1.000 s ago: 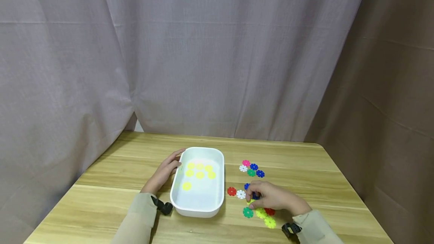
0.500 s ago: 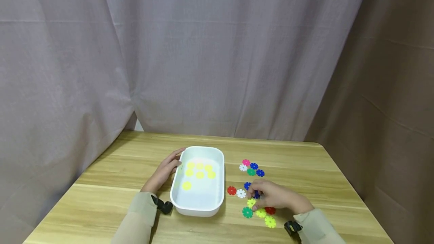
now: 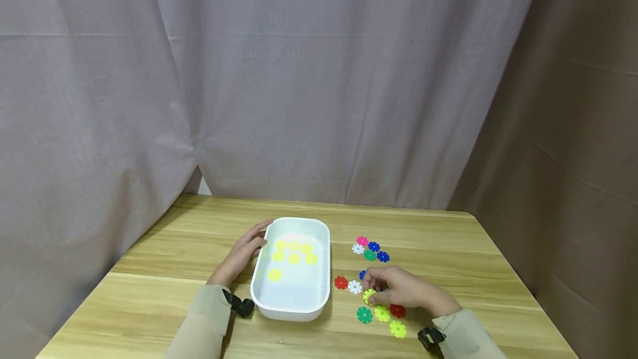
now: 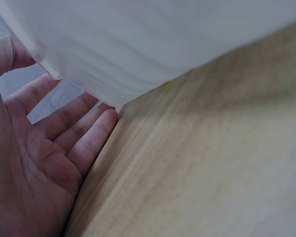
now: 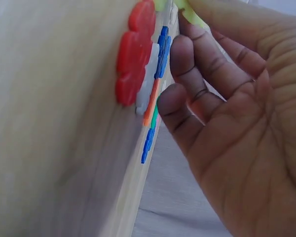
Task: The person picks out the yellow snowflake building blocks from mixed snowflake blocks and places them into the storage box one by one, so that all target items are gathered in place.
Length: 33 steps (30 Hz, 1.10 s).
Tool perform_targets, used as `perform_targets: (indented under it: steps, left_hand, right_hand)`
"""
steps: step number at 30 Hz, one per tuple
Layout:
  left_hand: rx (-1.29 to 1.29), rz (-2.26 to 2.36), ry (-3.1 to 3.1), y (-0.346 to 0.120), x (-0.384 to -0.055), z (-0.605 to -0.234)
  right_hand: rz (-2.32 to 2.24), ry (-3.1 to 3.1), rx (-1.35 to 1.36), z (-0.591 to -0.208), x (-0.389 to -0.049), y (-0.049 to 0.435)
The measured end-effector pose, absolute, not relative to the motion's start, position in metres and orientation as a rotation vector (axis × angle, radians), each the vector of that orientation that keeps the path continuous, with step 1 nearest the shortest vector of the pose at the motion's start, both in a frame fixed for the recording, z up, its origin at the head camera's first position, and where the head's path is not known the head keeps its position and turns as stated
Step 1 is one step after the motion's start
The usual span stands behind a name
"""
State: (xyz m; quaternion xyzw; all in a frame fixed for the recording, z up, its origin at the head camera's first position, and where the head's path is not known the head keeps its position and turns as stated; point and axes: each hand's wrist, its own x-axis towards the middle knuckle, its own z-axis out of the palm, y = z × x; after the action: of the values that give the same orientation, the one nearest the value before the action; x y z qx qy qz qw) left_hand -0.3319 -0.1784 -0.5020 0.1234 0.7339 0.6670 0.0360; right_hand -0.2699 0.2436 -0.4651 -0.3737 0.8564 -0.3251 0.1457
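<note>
In the head view, my right hand (image 3: 406, 291) pinches a yellow snowflake disc (image 3: 369, 296) between thumb and fingertips, just over the table. The right wrist view has this yellow disc (image 5: 190, 15) at its top edge, partly cut off. Close around this hand lie a green disc (image 3: 364, 314), two other yellow discs (image 3: 382, 313), a red disc (image 3: 397, 311) and partly hidden blue discs. My left hand (image 3: 243, 252) rests with extended fingers against the left side of a white tray (image 3: 290, 313). Several yellow discs (image 3: 274, 275) lie flat inside it.
Between tray and right hand are a red disc (image 3: 341, 282) and a white disc (image 3: 355, 287). Farther back sits a small cluster with a pink disc (image 3: 362, 241), a green disc (image 3: 369, 255), blue and white ones. A grey curtain (image 3: 319, 98) hangs behind the wooden table (image 3: 428, 231).
The yellow disc under my right fingers lay flat half a second ago; now thumb and fingers pinch it, slightly raised. My left hand and the tray stay in place.
</note>
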Motion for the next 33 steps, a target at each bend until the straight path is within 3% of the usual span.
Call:
perform_targets:
  steps: [12,23,33]
  left_hand:
    - [0.365,2.041,2.274,-0.178,-0.331,-0.504]
    - [0.373,2.028,2.290,-0.179,-0.333,-0.498]
    - [0.410,2.064,2.253,-0.177,-0.333,-0.504]
  right_hand:
    - [-0.999,2.547,-1.026,-0.468,-0.273,0.247]
    - [-1.060,2.644,-1.143,-0.465,-0.281,0.246]
    - [-1.197,2.630,-1.052,-0.461,-0.282,0.240]
